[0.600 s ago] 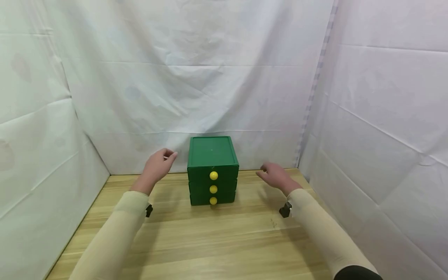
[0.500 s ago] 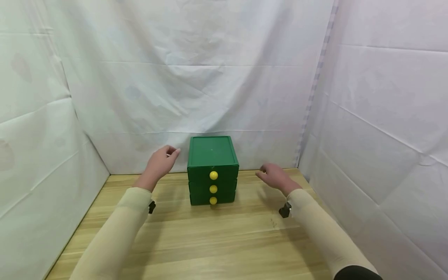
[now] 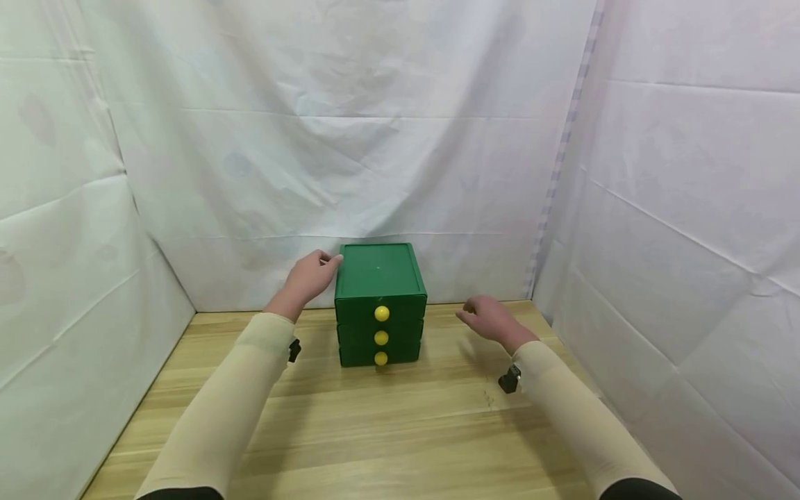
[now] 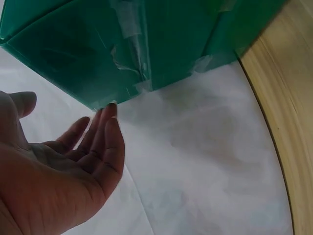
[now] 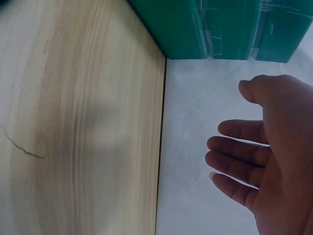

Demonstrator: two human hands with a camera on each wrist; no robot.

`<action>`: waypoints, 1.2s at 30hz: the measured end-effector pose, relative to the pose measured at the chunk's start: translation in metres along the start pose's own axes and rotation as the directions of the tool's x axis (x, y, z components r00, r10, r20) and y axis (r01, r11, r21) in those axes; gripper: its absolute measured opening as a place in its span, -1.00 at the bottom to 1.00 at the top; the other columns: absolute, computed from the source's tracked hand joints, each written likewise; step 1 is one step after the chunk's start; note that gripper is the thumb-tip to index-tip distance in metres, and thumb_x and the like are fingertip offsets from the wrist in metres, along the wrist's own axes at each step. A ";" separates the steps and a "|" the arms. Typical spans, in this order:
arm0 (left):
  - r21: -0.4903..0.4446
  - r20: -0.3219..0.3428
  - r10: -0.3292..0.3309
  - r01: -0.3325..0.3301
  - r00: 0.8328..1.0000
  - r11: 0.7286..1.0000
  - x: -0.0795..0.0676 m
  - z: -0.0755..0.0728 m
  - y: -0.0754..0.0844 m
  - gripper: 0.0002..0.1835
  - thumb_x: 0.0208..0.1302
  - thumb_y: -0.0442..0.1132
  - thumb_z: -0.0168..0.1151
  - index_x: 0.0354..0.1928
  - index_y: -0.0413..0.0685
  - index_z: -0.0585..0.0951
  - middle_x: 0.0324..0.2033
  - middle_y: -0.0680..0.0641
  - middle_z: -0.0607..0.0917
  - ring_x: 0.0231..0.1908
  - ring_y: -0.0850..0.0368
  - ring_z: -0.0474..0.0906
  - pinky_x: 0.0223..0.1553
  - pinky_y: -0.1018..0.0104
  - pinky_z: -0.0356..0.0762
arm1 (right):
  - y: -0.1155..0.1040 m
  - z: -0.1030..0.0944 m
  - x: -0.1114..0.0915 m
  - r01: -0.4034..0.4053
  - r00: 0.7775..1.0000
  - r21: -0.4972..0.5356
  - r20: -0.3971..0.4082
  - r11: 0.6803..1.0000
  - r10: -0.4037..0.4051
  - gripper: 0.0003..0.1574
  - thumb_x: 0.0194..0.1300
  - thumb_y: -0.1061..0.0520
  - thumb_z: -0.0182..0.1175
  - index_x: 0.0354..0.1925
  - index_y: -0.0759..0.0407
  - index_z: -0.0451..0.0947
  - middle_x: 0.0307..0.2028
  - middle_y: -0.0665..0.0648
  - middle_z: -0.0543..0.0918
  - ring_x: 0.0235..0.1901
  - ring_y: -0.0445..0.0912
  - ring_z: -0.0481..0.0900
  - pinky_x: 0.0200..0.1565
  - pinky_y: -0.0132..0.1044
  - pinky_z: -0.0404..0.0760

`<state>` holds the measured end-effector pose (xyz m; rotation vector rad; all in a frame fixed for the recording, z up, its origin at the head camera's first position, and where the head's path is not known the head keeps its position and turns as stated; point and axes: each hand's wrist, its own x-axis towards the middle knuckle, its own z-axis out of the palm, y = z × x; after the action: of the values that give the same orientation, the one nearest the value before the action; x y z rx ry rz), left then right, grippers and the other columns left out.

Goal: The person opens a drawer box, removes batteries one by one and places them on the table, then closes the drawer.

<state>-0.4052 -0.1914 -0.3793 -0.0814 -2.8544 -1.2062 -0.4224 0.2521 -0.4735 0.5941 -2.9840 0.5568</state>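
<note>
A green drawer box (image 3: 378, 272) stands at the back of the table, its three drawers pushed in, each with a round yellow knob (image 3: 381, 314). My left hand (image 3: 310, 276) is at the box's back left side, near its top edge. In the left wrist view its loosely bent fingers (image 4: 113, 147) reach up to the box's rear edge, with the thumb apart and nothing in the palm. To the right of the box my right hand (image 3: 490, 321) hovers over the table, apart from the box. The right wrist view shows its fingers (image 5: 234, 159) relaxed, holding nothing.
The wooden table (image 3: 375, 430) ends at a white cloth backdrop (image 3: 350, 160) right behind the box. White cloth also hangs on the left (image 3: 69, 278) and right sides. Small dark marks (image 3: 489, 398) show on the tabletop.
My left hand has moved right and away from me, from beside the box to its back left edge. The right hand has barely shifted. The box has stayed put.
</note>
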 end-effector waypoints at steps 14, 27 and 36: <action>-0.046 0.068 -0.109 0.112 0.992 0.993 0.012 0.018 0.016 -0.54 0.67 0.12 -0.12 0.01 -0.18 0.45 0.02 -0.25 0.53 -0.01 -0.17 0.42 0.07 -0.05 0.40 | -0.003 0.001 0.000 -0.001 1.000 0.027 0.018 1.000 0.001 -0.50 0.67 -0.12 0.26 0.12 0.30 0.75 0.02 0.25 0.80 0.00 0.15 0.77 0.09 0.18 0.72; -0.044 0.047 -0.149 0.151 0.988 0.988 0.016 0.029 0.021 -0.20 0.69 0.02 -0.28 0.72 -0.40 0.01 0.64 -0.37 0.23 0.45 -0.24 0.33 0.48 -0.18 0.34 | -0.005 0.006 -0.004 -0.033 0.998 0.051 0.061 0.998 0.030 -0.61 0.67 -0.11 0.27 0.00 0.21 0.75 -0.20 0.08 0.77 -0.26 -0.05 0.69 -0.14 0.02 0.71; -0.039 0.027 -0.124 0.125 0.992 0.991 0.018 0.032 0.020 -0.20 0.71 0.00 -0.32 0.74 -0.40 -0.11 0.69 -0.39 0.13 0.56 -0.32 0.24 0.52 -0.21 0.29 | -0.011 0.010 -0.004 -0.049 0.997 0.026 0.053 0.998 0.048 -0.64 0.67 -0.11 0.27 -0.07 0.16 0.71 -0.28 0.04 0.71 -0.35 -0.08 0.62 -0.21 -0.05 0.64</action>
<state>-0.4220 -0.1537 -0.3866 0.0825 -2.8951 -1.2933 -0.4143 0.2403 -0.4797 0.5481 -3.0517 0.5951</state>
